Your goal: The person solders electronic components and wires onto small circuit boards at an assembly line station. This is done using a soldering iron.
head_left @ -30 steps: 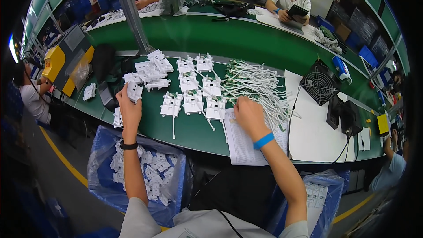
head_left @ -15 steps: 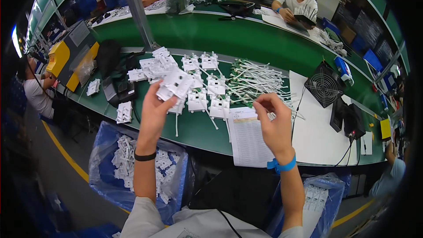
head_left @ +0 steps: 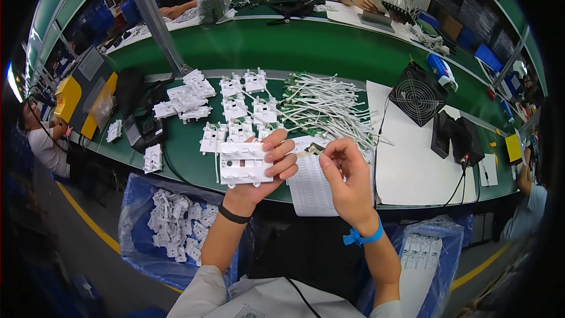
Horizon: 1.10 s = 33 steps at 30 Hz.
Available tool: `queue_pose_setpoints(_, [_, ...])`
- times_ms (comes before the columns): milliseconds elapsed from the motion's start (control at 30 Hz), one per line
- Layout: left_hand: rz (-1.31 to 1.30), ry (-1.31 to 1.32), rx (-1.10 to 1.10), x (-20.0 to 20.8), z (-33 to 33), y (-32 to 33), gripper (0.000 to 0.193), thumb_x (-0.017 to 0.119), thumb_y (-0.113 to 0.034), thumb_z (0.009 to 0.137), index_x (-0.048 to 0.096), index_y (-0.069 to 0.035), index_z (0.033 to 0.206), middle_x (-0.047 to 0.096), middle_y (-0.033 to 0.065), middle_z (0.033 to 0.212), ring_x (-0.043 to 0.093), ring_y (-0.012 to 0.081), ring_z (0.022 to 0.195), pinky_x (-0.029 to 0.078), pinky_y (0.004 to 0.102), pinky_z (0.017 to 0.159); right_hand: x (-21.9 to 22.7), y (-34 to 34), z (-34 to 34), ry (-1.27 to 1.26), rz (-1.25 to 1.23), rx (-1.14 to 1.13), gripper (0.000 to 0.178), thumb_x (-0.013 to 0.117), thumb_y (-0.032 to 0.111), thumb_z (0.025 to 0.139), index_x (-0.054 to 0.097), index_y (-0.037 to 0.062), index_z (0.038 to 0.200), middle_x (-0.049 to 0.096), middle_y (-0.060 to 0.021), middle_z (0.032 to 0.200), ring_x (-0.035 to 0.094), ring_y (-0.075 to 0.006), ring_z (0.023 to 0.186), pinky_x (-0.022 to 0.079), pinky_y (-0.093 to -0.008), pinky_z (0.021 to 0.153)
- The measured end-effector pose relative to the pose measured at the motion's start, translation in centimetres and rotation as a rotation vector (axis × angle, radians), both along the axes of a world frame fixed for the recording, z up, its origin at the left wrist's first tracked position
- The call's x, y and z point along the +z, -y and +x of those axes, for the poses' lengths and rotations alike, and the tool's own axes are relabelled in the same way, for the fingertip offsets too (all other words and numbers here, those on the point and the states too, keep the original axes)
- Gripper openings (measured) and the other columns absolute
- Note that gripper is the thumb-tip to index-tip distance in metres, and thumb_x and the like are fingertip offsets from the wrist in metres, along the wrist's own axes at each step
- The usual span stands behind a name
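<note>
My left hand grips a white plastic housing by its right side, with posts and small openings turned up toward me. In my right hand, thumb and forefinger pinch a small circuit board, just right of the housing and apart from it. Under that hand lies a printed sheet. Beyond my hands, rows of white housings with white cables stand on the green table. A loose stack of housings lies to their left, and a heap of white cables with small green boards to their right.
Below the table at left stands a blue bin lined with plastic, holding white parts; another lined bin is at right. A black fan and a black box with cords sit right. Two people work across the green partition.
My left hand brought the housing right and nearer, turning it over to its posted side. My right hand drew back from the cable heap with a small board. The view shifted slightly.
</note>
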State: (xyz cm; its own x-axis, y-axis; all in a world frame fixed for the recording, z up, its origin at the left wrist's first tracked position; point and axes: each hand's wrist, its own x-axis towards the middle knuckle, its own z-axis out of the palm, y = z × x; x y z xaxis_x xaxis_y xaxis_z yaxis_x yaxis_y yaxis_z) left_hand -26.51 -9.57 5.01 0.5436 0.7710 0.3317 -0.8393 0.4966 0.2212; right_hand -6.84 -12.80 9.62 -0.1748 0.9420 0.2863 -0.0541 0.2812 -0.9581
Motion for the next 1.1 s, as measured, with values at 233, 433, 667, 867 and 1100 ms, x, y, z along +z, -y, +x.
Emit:
queue_pose_setpoints(233, [-0.093,-0.115,0.057,0.0,2.4,0.2,0.039,0.057,-0.049,0.094,0.045,-0.013,0.087,0.042,0.0004,0.079,0.048,0.0145,0.064,0.042,0.0310,0.067,0.4,1.2,0.2,-0.139,-0.054,0.216,0.012,0.062,0.003,0.099,0.053,-0.0029,0.103,0.063,-0.0060,0.098,0.064,-0.0105,0.091,0.052,-0.0229,0.078])
queue_pose_setpoints(433, [-0.103,-0.222,0.002,0.6,3.1,0.4,0.064,0.034,-0.074,0.093,0.044,-0.011,0.087,0.046,0.0026,0.086,0.052,0.0165,0.073,0.048,0.0255,0.070,-0.7,1.0,0.4,-0.065,-0.007,0.196,0.009,0.065,0.004,0.097,0.061,-0.0042,0.099,0.067,-0.0104,0.099,0.069,-0.0164,0.087,0.057,-0.0279,0.076])
queue_pose_setpoints(667, [-0.061,-0.441,0.217,-0.2,4.4,0.3,0.059,0.036,-0.068,0.098,0.047,-0.010,0.090,0.050,0.0027,0.091,0.050,0.0139,0.076,0.041,0.0275,0.068,-0.6,1.4,0.3,0.150,0.019,0.163,0.008,0.065,0.002,0.096,0.061,-0.0038,0.093,0.067,-0.0076,0.087,0.068,-0.0130,0.080,0.052,-0.0261,0.070])
queue_pose_setpoints(867, [-0.416,-0.644,-0.088,1.4,3.8,2.1,0.057,0.041,-0.064,0.102,0.058,-0.009,0.097,0.052,0.0015,0.080,0.044,0.0115,0.058,0.030,0.0242,0.042,-0.6,0.4,2.5,0.642,0.738,-0.201,0.020,0.080,0.019,0.077,0.066,0.0093,0.088,0.059,-0.0055,0.079,0.058,-0.0211,0.064,0.043,-0.0346,0.056])
queue_pose_setpoints(1100, [-0.301,-0.424,-0.304,-4.9,3.3,1.5,0.043,0.046,-0.050,0.105,0.056,-0.020,0.134,0.057,0.0038,0.093,0.044,0.0121,0.060,0.031,0.0230,0.043,0.9,0.2,3.1,0.906,0.912,-0.100,0.024,0.078,0.025,0.074,0.064,0.0108,0.087,0.060,-0.0051,0.094,0.057,-0.0205,0.080,0.042,-0.0336,0.070])
